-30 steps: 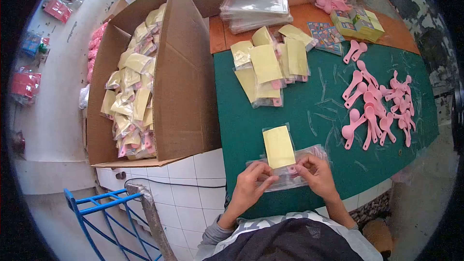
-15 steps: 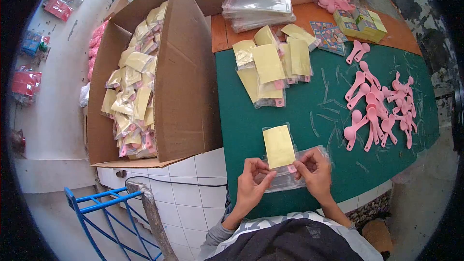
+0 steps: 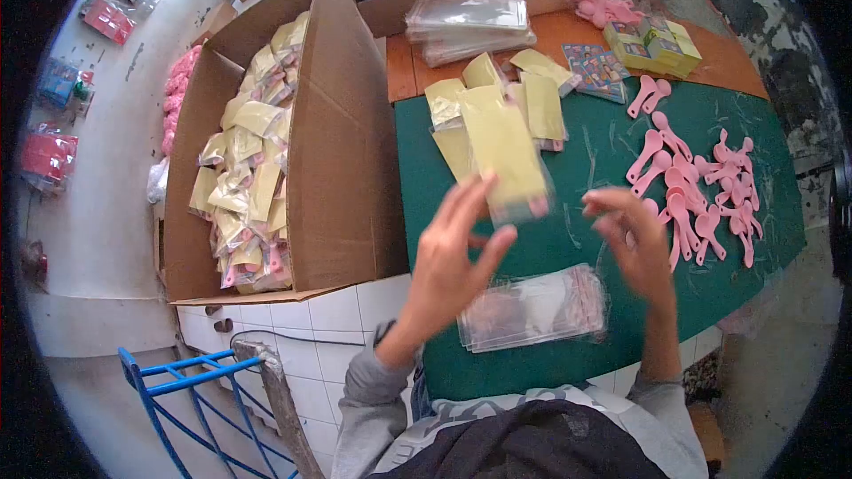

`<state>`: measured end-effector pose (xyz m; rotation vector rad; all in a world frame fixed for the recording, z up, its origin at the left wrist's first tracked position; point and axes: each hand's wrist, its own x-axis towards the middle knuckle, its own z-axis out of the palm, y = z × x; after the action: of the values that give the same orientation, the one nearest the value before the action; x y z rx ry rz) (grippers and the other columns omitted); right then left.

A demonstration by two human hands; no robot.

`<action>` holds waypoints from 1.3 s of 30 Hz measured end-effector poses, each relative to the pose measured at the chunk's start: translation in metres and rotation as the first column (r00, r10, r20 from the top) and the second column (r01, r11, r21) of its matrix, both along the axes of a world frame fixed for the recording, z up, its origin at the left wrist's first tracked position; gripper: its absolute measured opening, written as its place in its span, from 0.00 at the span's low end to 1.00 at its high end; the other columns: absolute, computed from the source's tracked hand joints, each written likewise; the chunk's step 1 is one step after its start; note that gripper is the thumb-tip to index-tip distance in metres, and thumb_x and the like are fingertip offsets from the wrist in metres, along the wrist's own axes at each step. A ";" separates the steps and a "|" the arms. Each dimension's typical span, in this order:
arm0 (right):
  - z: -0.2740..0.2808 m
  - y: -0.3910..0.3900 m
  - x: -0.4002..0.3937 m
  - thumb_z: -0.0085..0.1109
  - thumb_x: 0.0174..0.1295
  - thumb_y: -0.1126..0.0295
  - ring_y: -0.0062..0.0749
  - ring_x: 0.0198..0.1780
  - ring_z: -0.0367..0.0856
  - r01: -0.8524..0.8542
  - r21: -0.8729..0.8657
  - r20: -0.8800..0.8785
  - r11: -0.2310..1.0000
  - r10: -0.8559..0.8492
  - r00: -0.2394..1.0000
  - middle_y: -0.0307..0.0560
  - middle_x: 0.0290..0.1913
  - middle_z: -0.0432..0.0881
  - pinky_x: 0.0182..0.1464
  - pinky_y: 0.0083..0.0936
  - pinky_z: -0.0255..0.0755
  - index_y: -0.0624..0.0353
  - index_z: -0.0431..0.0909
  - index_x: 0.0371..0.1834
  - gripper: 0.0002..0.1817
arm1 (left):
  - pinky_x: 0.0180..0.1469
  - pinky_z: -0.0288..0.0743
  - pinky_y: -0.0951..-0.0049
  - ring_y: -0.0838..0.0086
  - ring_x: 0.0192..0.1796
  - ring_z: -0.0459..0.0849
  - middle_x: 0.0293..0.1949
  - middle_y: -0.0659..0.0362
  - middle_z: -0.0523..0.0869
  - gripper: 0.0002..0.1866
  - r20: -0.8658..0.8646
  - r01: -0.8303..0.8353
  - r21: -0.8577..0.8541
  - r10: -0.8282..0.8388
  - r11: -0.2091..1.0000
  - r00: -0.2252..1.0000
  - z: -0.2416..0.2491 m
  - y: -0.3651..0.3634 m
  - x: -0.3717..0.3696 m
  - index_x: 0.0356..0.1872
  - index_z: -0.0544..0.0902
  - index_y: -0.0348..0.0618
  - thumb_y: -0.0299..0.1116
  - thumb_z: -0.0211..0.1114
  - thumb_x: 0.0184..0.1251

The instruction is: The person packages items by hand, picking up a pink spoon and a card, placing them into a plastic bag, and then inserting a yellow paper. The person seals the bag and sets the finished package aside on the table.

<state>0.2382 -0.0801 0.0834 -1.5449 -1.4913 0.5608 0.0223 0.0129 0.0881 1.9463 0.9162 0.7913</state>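
Note:
A clear packet with a yellow card (image 3: 508, 155) and a bit of pink at its lower edge lies slantwise in front of the other packets, slightly blurred. My left hand (image 3: 448, 257) is just below it, thumb and fingers spread, fingertips close to its left edge; whether they touch cannot be told. My right hand (image 3: 637, 239), fingers bent and apart, hovers empty beside the pink spoons (image 3: 682, 204) and partly covers some. Below and between both hands lies a stack of clear plastic bags (image 3: 537, 309) on the green table surface (image 3: 568, 177).
At left stands a tall cardboard box (image 3: 346, 160) with many filled packets (image 3: 244, 177). Further back are more clear bags (image 3: 466, 22), printed cards (image 3: 595, 71) and a yellow card stack (image 3: 652, 46). Plastic strips litter the green surface. A blue metal frame (image 3: 191, 372) stands lower left.
The yellow-card packet has moved from between both hands up toward the packet pile. Both hands have parted from their pinch: the left rose, the right moved up and right. The bag stack is uncovered.

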 end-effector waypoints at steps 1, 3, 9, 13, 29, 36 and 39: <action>-0.006 0.008 0.028 0.54 0.51 0.82 0.37 0.43 0.79 0.020 -0.027 0.228 0.999 -0.013 0.974 0.48 0.38 0.79 0.44 0.32 0.72 0.59 0.75 0.46 0.17 | 0.43 0.82 0.70 0.65 0.49 0.80 0.59 0.47 0.71 0.26 -0.041 -0.043 0.105 0.048 0.994 0.998 -0.005 0.012 0.005 0.59 0.71 0.41 0.28 0.65 0.58; -0.025 0.011 0.081 0.53 0.46 0.83 0.44 0.47 0.75 0.180 -0.085 0.670 0.980 -0.077 0.738 0.50 0.40 0.77 0.47 0.36 0.68 0.58 0.75 0.39 0.15 | 0.45 0.79 0.65 0.58 0.48 0.80 0.54 0.46 0.74 0.21 -0.164 0.035 0.268 0.010 0.963 0.986 -0.019 0.020 0.005 0.52 0.74 0.39 0.32 0.65 0.58; -0.066 -0.002 0.149 0.55 0.45 0.78 0.43 0.52 0.70 0.236 -0.056 0.821 0.970 -0.090 0.564 0.44 0.42 0.75 0.51 0.40 0.63 0.57 0.72 0.35 0.12 | 0.46 0.74 0.62 0.56 0.43 0.79 0.42 0.49 0.76 0.19 -0.243 0.392 0.088 -0.362 0.916 0.900 -0.067 -0.047 0.018 0.44 0.75 0.39 0.36 0.68 0.54; -0.061 0.000 0.151 0.55 0.45 0.77 0.42 0.51 0.72 0.104 0.021 0.854 0.994 -0.071 0.515 0.44 0.42 0.76 0.53 0.40 0.62 0.57 0.72 0.35 0.11 | 0.43 0.73 0.63 0.59 0.41 0.77 0.37 0.52 0.75 0.15 -0.283 0.440 0.142 -0.389 0.887 0.876 -0.082 -0.056 0.032 0.42 0.74 0.41 0.32 0.66 0.54; -0.017 -0.020 0.163 0.48 0.65 0.69 0.44 0.50 0.73 0.469 0.283 0.635 0.837 -0.530 0.563 0.52 0.50 0.72 0.52 0.32 0.66 0.62 0.73 0.48 0.11 | 0.36 0.77 0.66 0.62 0.38 0.83 0.35 0.54 0.82 0.08 0.021 0.249 0.109 -0.253 0.962 0.967 -0.076 -0.042 0.025 0.35 0.75 0.39 0.24 0.64 0.55; 0.003 -0.024 0.116 0.43 0.68 0.72 0.46 0.49 0.71 0.500 0.011 0.592 0.866 -0.408 0.695 0.54 0.48 0.70 0.50 0.35 0.66 0.62 0.70 0.52 0.12 | 0.37 0.75 0.72 0.68 0.37 0.81 0.37 0.55 0.78 0.14 0.035 0.271 -0.130 -0.269 0.954 0.963 -0.072 -0.040 0.028 0.38 0.73 0.39 0.25 0.68 0.52; -0.004 -0.026 0.110 0.45 0.67 0.71 0.45 0.47 0.71 0.483 0.017 0.614 0.875 -0.390 0.686 0.54 0.46 0.68 0.49 0.35 0.66 0.63 0.71 0.50 0.12 | 0.37 0.75 0.70 0.66 0.39 0.80 0.39 0.54 0.77 0.19 0.030 0.352 -0.209 -0.354 0.912 0.935 -0.077 -0.037 0.029 0.41 0.73 0.39 0.29 0.71 0.49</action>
<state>0.3481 -0.1063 0.0795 -2.2568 -1.4511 -0.1433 0.0514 -0.0245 0.0114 1.8538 0.5976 0.4548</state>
